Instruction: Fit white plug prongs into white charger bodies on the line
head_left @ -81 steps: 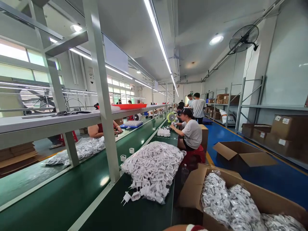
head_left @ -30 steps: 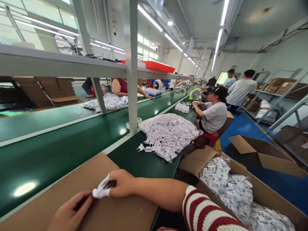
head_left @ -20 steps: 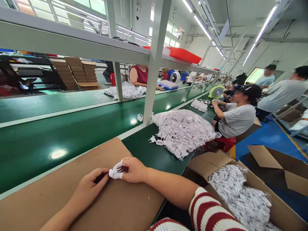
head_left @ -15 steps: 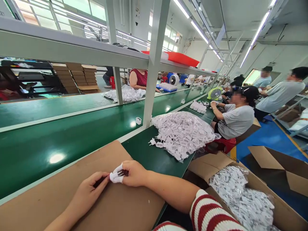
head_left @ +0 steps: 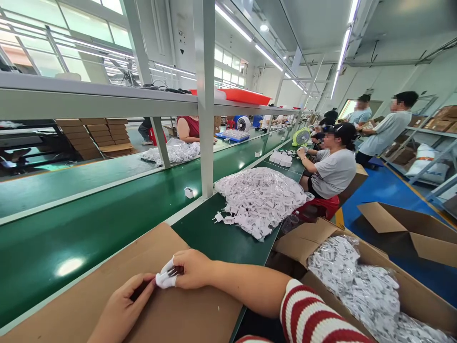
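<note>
My right hand (head_left: 191, 269) rests on a brown cardboard sheet (head_left: 107, 305) laid over the green bench. Its fingertips wear white finger cots (head_left: 163, 278) and are pinched together round something small and dark. My left hand (head_left: 121, 307) lies just left of it with its fingers closed on a small dark thing too. The fingertips of both hands meet. My right sleeve (head_left: 307, 317) is striped red and white. A heap of white plug parts in clear plastic (head_left: 260, 197) lies further along the bench, out of reach of both hands.
An open carton (head_left: 296, 240) with bagged white parts stands at my right. A green conveyor belt (head_left: 89, 224) runs to the left, with a white post (head_left: 205, 119) and a shelf above it. A seated person (head_left: 332, 166) works further along; other people stand behind.
The view has tilted down from the hall to the bench, which brought my hands into sight. In the last second both hands stay pinched together on the cardboard; only the view shifts slightly.
</note>
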`<state>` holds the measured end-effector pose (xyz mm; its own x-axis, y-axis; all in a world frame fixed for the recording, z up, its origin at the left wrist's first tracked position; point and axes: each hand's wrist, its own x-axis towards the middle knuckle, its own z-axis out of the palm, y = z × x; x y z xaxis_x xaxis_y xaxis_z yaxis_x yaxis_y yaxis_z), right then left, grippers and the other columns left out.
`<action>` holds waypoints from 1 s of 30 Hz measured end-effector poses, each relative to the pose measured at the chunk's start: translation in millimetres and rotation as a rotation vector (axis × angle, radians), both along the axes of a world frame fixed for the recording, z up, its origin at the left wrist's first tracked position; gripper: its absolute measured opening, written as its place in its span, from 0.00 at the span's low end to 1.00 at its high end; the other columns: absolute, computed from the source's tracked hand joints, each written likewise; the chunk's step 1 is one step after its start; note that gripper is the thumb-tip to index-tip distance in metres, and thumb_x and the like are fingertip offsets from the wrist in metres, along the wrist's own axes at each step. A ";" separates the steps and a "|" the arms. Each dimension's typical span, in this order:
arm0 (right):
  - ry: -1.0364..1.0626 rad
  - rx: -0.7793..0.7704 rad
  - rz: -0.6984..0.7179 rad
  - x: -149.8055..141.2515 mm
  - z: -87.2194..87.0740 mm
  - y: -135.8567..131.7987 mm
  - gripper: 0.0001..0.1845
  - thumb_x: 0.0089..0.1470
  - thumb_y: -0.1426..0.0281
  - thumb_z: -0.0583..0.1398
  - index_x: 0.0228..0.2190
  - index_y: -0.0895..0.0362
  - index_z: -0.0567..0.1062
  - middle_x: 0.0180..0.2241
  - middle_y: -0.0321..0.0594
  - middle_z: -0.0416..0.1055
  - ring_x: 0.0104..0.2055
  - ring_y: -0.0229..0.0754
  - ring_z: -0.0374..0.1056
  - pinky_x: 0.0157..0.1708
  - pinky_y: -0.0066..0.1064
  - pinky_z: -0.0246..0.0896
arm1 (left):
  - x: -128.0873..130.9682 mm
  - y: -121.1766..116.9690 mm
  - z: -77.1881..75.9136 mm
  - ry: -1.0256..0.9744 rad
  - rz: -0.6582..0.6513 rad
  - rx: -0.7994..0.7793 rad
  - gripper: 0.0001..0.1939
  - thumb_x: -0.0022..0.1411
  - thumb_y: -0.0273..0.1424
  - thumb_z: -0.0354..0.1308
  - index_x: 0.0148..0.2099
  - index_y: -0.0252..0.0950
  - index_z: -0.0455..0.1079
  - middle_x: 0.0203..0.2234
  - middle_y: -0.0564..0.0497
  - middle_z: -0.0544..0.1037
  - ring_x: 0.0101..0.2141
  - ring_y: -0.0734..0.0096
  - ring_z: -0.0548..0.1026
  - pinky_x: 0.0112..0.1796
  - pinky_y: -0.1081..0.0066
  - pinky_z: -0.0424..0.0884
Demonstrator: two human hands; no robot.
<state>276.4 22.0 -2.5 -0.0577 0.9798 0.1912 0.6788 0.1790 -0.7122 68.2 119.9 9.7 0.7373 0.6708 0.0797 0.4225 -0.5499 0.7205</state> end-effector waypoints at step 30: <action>-0.078 0.053 -0.024 -0.1 -10.8 4.7 0.11 0.51 0.74 0.64 0.39 0.56 0.77 0.39 0.38 0.74 0.39 0.38 0.71 0.36 0.25 0.63 | -3.6 5.3 -9.3 0.024 -0.008 -0.016 0.18 0.63 0.50 0.58 0.45 0.44 0.78 0.40 0.53 0.83 0.39 0.62 0.82 0.37 0.77 0.78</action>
